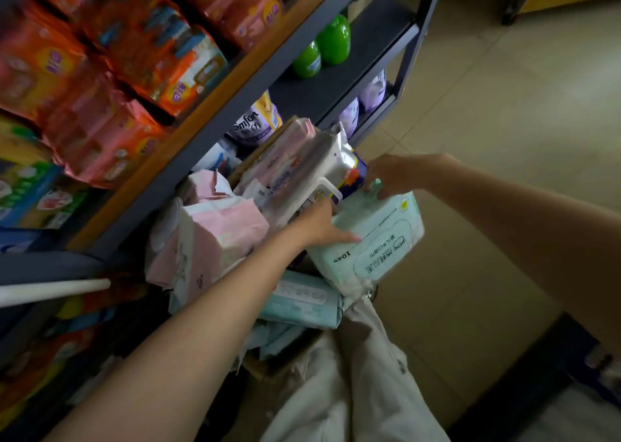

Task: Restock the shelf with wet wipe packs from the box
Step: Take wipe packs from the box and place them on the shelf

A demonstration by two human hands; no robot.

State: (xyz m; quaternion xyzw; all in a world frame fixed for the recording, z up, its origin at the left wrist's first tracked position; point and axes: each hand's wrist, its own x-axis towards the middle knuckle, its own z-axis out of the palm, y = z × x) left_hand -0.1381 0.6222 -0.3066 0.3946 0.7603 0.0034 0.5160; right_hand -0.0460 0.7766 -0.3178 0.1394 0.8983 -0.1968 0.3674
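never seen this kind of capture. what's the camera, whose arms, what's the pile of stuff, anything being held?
One picture only, from a wide-angle camera worn on a person's head, looking forward and down, so the two bare arms are the wearer's own. There is no robot. The left hand and the right hand both grip a pale green wet wipe pack, holding it above a heap of similar pink and green packs; a cardboard box edge shows under them. To the left is a dark metal shelf unit with orange packages on the upper level and two green bottles further along. The tiled floor is on the right. The light fabric at the bottom looks like the wearer's clothing.
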